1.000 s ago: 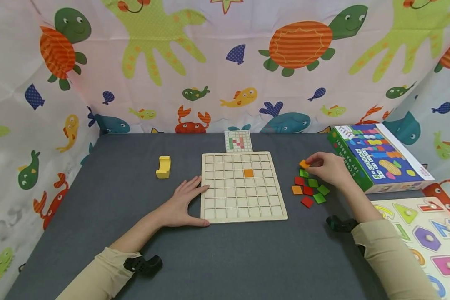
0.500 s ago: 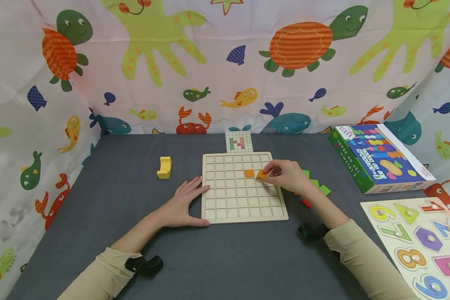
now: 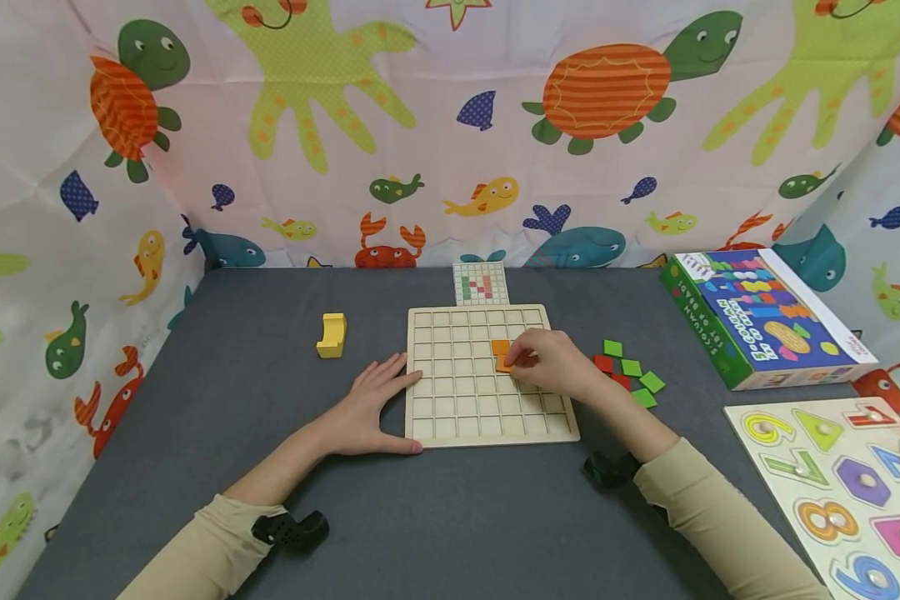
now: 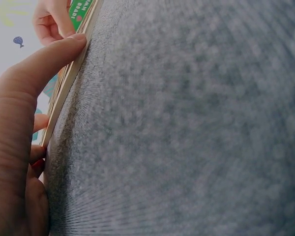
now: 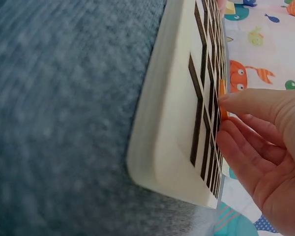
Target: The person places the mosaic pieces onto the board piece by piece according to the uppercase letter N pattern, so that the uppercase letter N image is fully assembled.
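Note:
A wooden grid board (image 3: 450, 408) lies flat on the dark grey table. My left hand (image 3: 367, 406) rests at its left edge, thumb and fingers spread, the thumb touching the near left corner; the left wrist view shows this thumb (image 4: 54, 56) against the board's side. One orange square tile (image 3: 499, 346) sits in a cell in the upper part of the grid. Just below it, a second orange tile (image 3: 502, 364) is pinched between the thumb and fingers of my right hand (image 3: 551, 362). That pinch also shows in the right wrist view, where the tile is seen edge-on.
Loose green tiles (image 3: 652, 382) and red tiles (image 3: 603, 363) lie right of the board, partly behind my right forearm. A pattern card (image 3: 481, 284) touches the far edge. A yellow block (image 3: 332, 336) stands left, a game box (image 3: 765, 321) and puzzle board (image 3: 813, 492) right.
My right hand has picked an orange tile from the loose pile and carried it left onto the grid, beneath the first orange tile. My left hand has stayed at the board's edge.

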A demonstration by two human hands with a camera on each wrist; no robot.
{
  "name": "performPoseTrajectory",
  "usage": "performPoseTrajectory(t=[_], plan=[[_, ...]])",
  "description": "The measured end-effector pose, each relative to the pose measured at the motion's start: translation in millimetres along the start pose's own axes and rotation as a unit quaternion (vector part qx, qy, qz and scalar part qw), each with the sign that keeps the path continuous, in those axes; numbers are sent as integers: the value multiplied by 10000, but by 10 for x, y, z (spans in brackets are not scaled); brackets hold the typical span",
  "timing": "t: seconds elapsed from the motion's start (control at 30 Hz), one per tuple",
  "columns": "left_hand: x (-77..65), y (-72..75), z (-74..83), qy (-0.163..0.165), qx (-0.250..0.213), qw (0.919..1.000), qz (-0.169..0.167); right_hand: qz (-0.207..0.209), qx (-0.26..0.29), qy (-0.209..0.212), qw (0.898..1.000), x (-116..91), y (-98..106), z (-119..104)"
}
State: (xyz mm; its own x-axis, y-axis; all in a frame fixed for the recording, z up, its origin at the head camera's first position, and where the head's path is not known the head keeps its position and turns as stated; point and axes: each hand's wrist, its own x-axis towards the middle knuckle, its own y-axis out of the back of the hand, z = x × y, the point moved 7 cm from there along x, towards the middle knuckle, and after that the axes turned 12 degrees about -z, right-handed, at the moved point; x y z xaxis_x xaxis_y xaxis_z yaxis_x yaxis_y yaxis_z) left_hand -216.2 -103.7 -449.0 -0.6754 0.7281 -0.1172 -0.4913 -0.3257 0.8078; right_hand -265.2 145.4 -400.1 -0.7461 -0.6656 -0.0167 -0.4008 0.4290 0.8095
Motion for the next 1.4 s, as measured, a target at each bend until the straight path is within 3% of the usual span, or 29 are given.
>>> performPoseTrajectory(t=[0.27,0.47,0.8,0.97,1.4], plan=[[16,-8,1,2,3,10000,-34,41,37,171,9998,-45,20,-3],[24,-5,-13,-28,15,10000,-9,147,132,-269,9994,-199,173,159],[-21,12,-22,8,24,10000,15,-77,-204,-1083,9939,-739,478,569],[-30,18,-19,42,53,10000,38,-390,-130,-961,9945,-891,471,605],[3,0,15,-8,29,10000,12,-357,-371,-760,9958,-928,423,585]])
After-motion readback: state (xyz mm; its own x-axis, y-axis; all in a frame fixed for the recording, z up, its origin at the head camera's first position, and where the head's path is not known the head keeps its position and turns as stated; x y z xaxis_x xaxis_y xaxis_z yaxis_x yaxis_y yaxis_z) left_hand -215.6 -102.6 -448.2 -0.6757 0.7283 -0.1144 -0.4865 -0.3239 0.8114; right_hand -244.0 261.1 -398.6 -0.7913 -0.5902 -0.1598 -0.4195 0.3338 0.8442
